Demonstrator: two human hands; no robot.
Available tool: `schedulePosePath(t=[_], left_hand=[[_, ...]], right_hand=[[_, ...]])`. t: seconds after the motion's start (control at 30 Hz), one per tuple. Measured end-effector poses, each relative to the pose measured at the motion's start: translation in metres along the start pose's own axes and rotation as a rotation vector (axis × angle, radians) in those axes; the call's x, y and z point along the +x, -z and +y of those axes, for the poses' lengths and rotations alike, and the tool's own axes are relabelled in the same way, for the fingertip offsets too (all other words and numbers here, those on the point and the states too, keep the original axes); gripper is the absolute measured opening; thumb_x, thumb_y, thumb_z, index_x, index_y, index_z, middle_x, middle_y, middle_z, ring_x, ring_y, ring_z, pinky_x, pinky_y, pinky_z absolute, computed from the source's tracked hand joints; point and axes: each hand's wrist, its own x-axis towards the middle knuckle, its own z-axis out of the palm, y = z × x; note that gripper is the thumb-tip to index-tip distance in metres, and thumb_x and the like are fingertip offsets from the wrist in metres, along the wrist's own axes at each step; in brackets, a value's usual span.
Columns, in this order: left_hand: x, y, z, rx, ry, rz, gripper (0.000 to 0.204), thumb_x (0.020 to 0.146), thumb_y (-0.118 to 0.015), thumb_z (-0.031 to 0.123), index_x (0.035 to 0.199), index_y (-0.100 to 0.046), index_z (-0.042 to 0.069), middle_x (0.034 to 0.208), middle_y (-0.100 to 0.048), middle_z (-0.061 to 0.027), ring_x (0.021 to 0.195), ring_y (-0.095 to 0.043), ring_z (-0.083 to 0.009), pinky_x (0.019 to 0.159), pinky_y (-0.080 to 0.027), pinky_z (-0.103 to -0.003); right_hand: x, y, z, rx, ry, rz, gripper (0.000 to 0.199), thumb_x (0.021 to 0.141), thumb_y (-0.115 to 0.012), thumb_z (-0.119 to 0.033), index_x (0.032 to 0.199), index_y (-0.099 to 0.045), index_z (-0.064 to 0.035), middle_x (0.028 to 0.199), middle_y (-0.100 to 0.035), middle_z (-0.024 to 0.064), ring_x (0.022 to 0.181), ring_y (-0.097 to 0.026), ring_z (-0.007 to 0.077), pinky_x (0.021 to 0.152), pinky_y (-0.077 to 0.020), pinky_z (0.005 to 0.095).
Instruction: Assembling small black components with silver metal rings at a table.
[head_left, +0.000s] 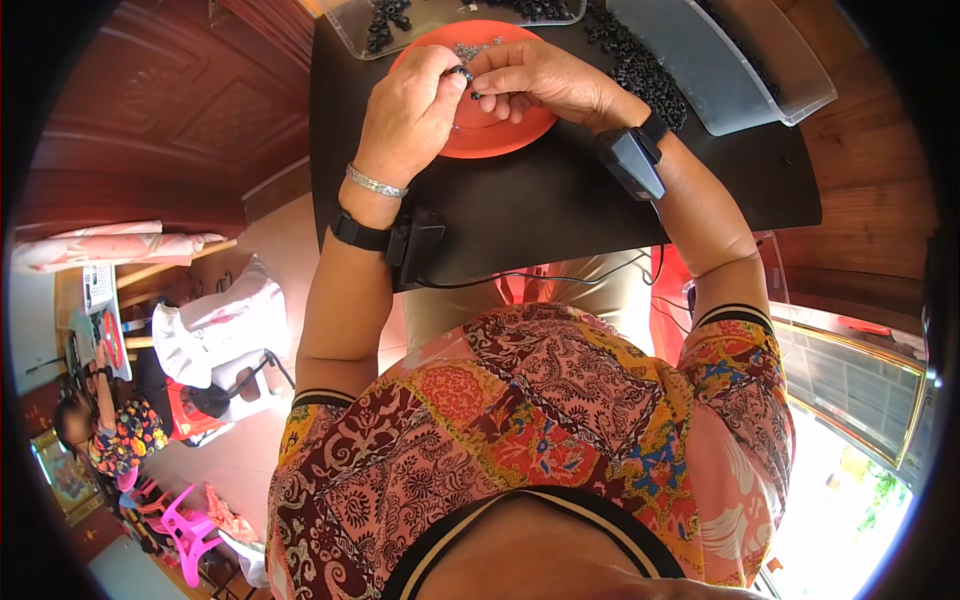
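Over the orange plate [490, 143], my two hands meet fingertip to fingertip. My left hand [408, 105] pinches a small black ring-like part [461, 72] between thumb and forefinger. My right hand [548, 80] closes its thumb and forefinger against the same part from the other side, its remaining fingers curled loosely below. A dark bit shows by the right fingertips, too small to make out. Tiny silver metal pieces [474, 48] lie on the far side of the plate, partly hidden behind my hands.
Loose black parts [650, 85] are heaped on the dark table [530, 205] at the right, beside a translucent bin [745, 75]. Another clear tray [350, 30] with black parts stands at the far edge. A cable [540, 277] runs between my wrist devices. Another person [125, 430] sits far left.
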Motion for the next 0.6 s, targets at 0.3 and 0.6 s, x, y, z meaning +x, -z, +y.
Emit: schedulePosePath(t=[0.3, 0.6], left_hand=[[0.000, -0.002, 0.001, 0.035, 0.004, -0.004, 0.010, 0.085, -0.053, 0.013, 0.088, -0.053, 0.003, 0.082, -0.058, -0.0153, 0.075, -0.057, -0.0349, 0.066, -0.046, -0.041], [0.001, 0.011, -0.016, -0.868, 0.567, 0.100, 0.014, 0.085, -0.048, 0.013, 0.089, -0.057, 0.003, 0.081, -0.061, -0.0078, 0.063, -0.057, -0.0162, 0.057, -0.043, -0.025]], right_hand=[[0.002, 0.002, 0.003, -0.035, 0.014, 0.023, 0.025, 0.088, -0.061, -0.026, 0.102, -0.061, -0.0052, 0.077, -0.062, -0.0034, 0.067, -0.057, 0.0041, 0.059, -0.0453, 0.0189], [0.001, 0.000, -0.003, -0.087, 0.052, 0.091, 0.020, 0.090, -0.058, -0.020, 0.101, -0.059, -0.0031, 0.077, -0.061, -0.0012, 0.066, -0.056, 0.0057, 0.059, -0.0446, 0.0191]])
